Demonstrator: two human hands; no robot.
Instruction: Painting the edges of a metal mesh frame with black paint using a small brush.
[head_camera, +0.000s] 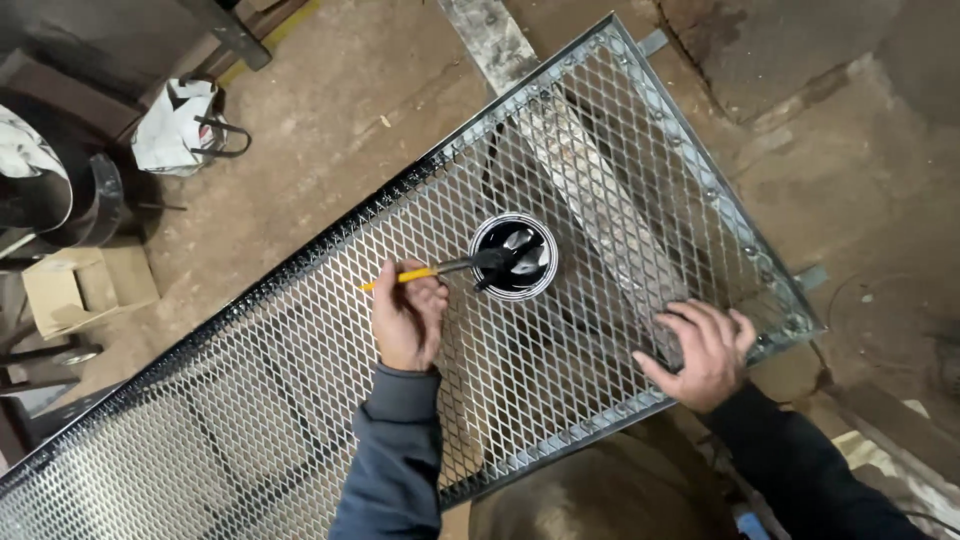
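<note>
Resting on a framed metal mesh panel (300, 380), the paint can (514, 256) sits near the panel's middle. The left hand (408, 315), just beside the can, is closed around a yellow-handled brush (455, 267) whose bristles dip into the can. The right hand (705, 350) lies flat, fingers spread, on the mesh near the panel's corner.

Metal workshop: bare stained concrete floor (330, 120), framed expanded-metal mesh panel (300, 400) at centre, steel offcuts at 12 o'clock, cardboard box (85, 285) at 9 o'clock.
</note>
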